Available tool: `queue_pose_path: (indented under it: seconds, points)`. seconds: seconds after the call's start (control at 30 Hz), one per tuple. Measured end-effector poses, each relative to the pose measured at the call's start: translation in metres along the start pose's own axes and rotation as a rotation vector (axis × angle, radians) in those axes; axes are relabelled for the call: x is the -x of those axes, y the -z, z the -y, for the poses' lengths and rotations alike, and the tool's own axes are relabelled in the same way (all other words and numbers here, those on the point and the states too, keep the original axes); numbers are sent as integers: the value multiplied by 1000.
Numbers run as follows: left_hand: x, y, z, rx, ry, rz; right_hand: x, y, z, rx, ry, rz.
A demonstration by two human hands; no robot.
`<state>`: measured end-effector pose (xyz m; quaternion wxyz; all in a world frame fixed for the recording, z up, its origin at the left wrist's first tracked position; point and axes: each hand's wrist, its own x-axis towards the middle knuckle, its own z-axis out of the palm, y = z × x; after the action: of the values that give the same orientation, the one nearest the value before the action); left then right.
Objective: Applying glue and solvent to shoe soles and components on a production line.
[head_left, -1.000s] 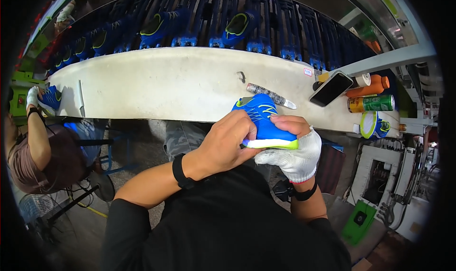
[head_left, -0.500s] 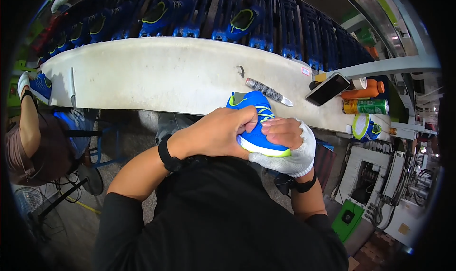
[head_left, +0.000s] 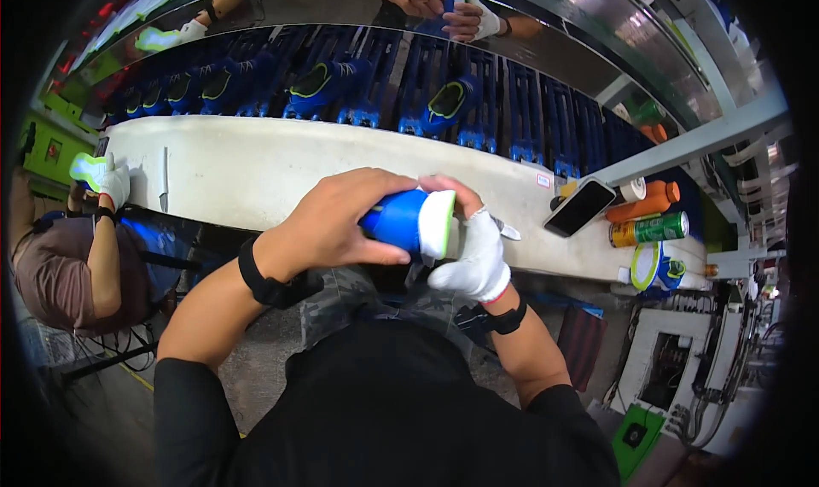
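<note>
A blue sneaker (head_left: 392, 220) with a white and lime sole is tipped over in front of me, above the near edge of the bench. My left hand (head_left: 345, 218), bare, is closed round its blue upper, the thumb along the near side. My right hand (head_left: 478, 252), in a white glove with bare fingertips, curves round the sole end, fingers at the far side and thumb below. Its palm hides part of the shoe. Just beyond this hand, the pale tip of a tool (head_left: 509, 231) shows on the bench.
Blue sneakers (head_left: 320, 86) stand on the slatted blue conveyor (head_left: 375, 116) behind the white bench (head_left: 256, 158). At right lie a phone (head_left: 580, 207), orange bottle (head_left: 646, 201), green can (head_left: 650, 229) and another shoe (head_left: 657, 269). A co-worker (head_left: 72, 269) holds a shoe at left.
The sneaker has been turned so its sole end faces right, and moved left a little. My right hand has shifted from its side to the sole end. The view has tilted upward.
</note>
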<state>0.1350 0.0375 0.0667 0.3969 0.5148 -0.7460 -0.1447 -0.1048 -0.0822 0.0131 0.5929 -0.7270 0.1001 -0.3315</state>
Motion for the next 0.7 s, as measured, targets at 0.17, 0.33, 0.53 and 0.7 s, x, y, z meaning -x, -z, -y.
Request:
queue_pose_path:
  seconds: [0.17, 0.33, 0.53, 0.7]
  points:
    - [-26, -4, -3, 62, 134, -30, -34, -15, 9, 39, -34, -79]
    - [-36, 19, 1, -83, 401, 207, -44, -32, -42, -615, 217, -507]
    - [-36, 14, 12, -154, 420, 166, -52, -30, -32, -354, 124, -357]
    - [-68, 3, -15, -235, 254, 251, -35, -3, -19, -50, 85, -264]
